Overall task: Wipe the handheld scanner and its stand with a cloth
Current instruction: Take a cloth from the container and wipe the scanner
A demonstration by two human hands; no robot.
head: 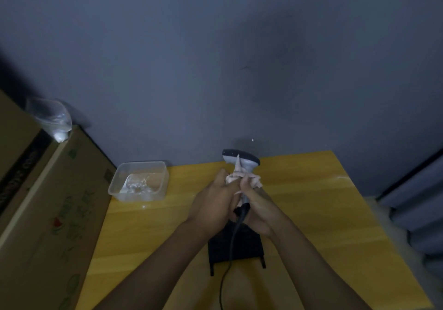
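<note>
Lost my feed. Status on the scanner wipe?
Both hands on scanner, cloth round its neck. Stand on table, below. Nothing blocking.

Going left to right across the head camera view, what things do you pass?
Cardboard box → plastic bottle → clear plastic tub → left hand → scanner with cloth → right hand.

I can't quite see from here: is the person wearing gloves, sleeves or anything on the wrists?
No. The left hand and right hand are bare, without gloves. Both forearms are uncovered as far as the picture shows, with no sleeves. No watch, ring or band is visible in this dim view.
</note>
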